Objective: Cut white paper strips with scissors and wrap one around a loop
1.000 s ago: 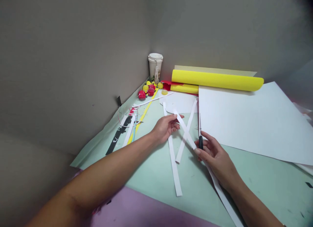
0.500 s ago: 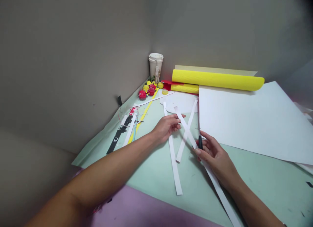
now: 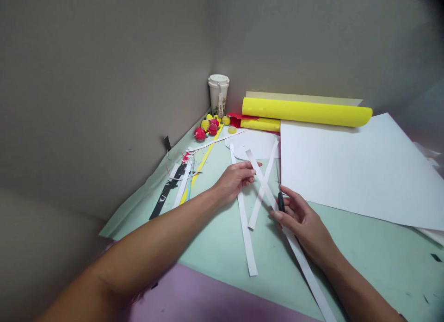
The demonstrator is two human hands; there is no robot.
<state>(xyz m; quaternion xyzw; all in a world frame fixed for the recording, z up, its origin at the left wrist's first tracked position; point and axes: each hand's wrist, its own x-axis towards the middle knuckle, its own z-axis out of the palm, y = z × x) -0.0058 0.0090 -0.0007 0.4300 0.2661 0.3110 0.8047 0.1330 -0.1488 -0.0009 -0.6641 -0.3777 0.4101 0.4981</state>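
Right hand (image 3: 298, 220): closed on two items, just off the near left corner of the sheet (image 3: 354, 169). By thumb and fingertips the held strip (image 3: 300, 257) is pinched; the tool (image 3: 281, 201), black-handled, is gripped behind it, its thin metal end pointed away from the body. Whether knife or scissors cannot be told.

Left hand (image 3: 236, 181): placed left of the sheet, well apart from it. The held strip is taken lightly between thumb and index finger near its far end; firmness of the pinch cannot be told.

Held strip: one, white, narrow, apparently paper. Slanted from left of the sheet, past its near left corner, towards the body; near end cut off from view.

Handling, as judged: very light, springy and easily bent along its length, readily creased or torn; little slip expected. Best held flat near either end, clear of the tool's metal end.

Long strip (image 3: 247, 238): white, left of the sheet, partly covered by the left hand.

Short strip (image 3: 256, 208): white, laid between long strip and sheet, crossed over by the held strip.

Roll (image 3: 305, 112): yellow, set along the sheet's far edge.

Cup (image 3: 218, 93): white, lidded, stood beyond the sheet, to its left.
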